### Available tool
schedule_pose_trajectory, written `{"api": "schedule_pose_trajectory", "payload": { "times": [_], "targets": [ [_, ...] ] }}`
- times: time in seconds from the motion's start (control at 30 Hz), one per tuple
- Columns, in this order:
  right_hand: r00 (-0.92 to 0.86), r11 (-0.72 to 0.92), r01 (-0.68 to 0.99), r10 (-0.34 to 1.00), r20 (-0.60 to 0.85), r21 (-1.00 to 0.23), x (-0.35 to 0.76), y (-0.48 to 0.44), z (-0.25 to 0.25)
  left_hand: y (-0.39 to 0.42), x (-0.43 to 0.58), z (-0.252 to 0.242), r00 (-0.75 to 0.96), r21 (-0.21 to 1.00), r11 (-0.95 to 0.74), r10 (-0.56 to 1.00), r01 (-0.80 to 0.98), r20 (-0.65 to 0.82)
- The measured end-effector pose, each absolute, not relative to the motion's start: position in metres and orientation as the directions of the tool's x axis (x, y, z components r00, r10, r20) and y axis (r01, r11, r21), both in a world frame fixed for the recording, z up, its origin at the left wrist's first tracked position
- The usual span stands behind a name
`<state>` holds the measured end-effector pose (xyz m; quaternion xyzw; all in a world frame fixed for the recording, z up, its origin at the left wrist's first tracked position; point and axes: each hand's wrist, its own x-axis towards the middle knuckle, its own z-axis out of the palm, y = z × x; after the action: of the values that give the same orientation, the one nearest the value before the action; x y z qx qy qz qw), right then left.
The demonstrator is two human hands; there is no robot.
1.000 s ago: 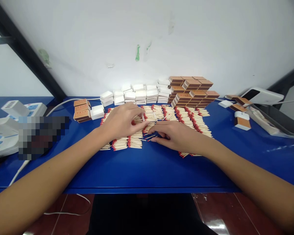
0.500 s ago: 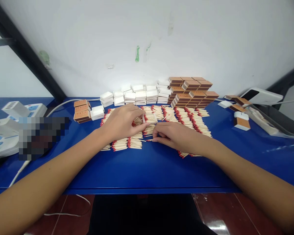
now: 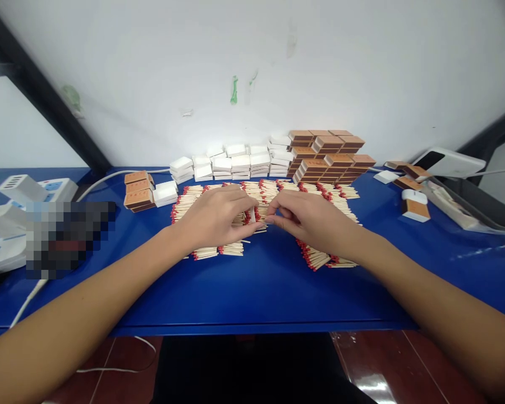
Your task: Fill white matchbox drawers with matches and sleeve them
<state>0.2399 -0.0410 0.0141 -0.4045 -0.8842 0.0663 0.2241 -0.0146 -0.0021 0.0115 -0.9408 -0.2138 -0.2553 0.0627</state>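
Observation:
My left hand (image 3: 219, 217) curves over a small white matchbox tray (image 3: 253, 215), gripping it between thumb and fingers. Most of the tray is hidden behind that hand. My right hand (image 3: 309, 219) is closed in a pinch at the tray's right side, on what appears to be a match, largely covered by the fingertips. Red-tipped matches (image 3: 315, 259) lie in rows on the blue table (image 3: 252, 292) beneath and around both hands.
Stacked white trays (image 3: 240, 163) line the wall, beside piled brown matchboxes (image 3: 328, 160). More brown boxes (image 3: 138, 191) sit at left, near power strips (image 3: 59, 191) and a pixelated dark object (image 3: 71, 238). At right are a white device (image 3: 450, 163) and a grey pouch (image 3: 471, 205).
My right hand has moved up from the table to the tray, and a match below it is gone from the table. My left hand still holds the tray, shifted slightly.

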Motion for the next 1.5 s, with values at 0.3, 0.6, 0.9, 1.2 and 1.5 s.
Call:
{"api": "schedule_pose_trajectory", "payload": {
  "times": [0.3, 0.6, 0.9, 1.2, 1.5],
  "targets": [
    [-0.632, 0.734, 0.604, 0.678, 0.376, -0.311, 0.241, -0.043, 0.019, -0.002, -0.015, 0.013, 0.756, 0.045, -0.898, 0.393, 0.437, 0.524],
    [-0.613, 0.736, 0.612, 0.673, 0.414, -0.290, 0.239, -0.044, 0.020, -0.002, -0.015, 0.013, 0.751, 0.083, -0.895, 0.415, 0.438, 0.513],
    [-0.590, 0.745, 0.615, 0.652, 0.475, -0.259, 0.238, -0.045, 0.022, -0.001, -0.016, 0.013, 0.740, 0.078, -0.893, 0.414, 0.444, 0.530],
    [-0.690, 0.733, 0.613, 0.678, 0.253, -0.294, 0.231, -0.048, 0.015, 0.013, -0.026, 0.015, 0.661, 0.070, -0.843, 0.467, 0.533, 0.587],
    [-0.676, 0.707, 0.636, 0.704, 0.218, -0.309, 0.230, -0.045, 0.008, 0.011, -0.025, 0.014, 0.679, 0.039, -0.830, 0.481, 0.556, 0.555]
  ]
}}
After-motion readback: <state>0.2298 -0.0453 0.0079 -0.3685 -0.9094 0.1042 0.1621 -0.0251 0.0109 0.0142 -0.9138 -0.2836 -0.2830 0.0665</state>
